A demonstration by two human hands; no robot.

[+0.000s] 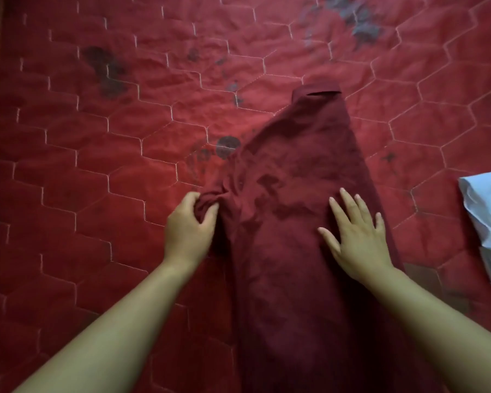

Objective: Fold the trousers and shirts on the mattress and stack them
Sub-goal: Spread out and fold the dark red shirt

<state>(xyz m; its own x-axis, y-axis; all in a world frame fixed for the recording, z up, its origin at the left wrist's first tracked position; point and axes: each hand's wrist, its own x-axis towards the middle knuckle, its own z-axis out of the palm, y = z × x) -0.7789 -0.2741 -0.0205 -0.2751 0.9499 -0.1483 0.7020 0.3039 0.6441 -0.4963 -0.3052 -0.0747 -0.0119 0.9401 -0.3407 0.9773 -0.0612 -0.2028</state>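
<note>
One maroon garment (295,180) lies lengthwise mid-mattress (97,137), narrow end far. At its left edge, left hand (189,225) grips bunched cloth, fingers curled; right hand (357,236) flat on cloth, fingers spread. Best: pin with right, draw bunch taut, smooth before folding across. Open room leftward; pale bundle (485,222) near right edge.

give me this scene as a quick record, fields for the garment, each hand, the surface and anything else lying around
item: dark red garment, creased, lying lengthwise away from the person; trousers or shirt cannot be told
left hand: grips a bunch of cloth at the garment's left edge
right hand: flat on the garment, fingers spread
surface: red quilted mattress with dark marks
other: pale blue item at the right edge, apart from the garment; unclear what it is
</note>
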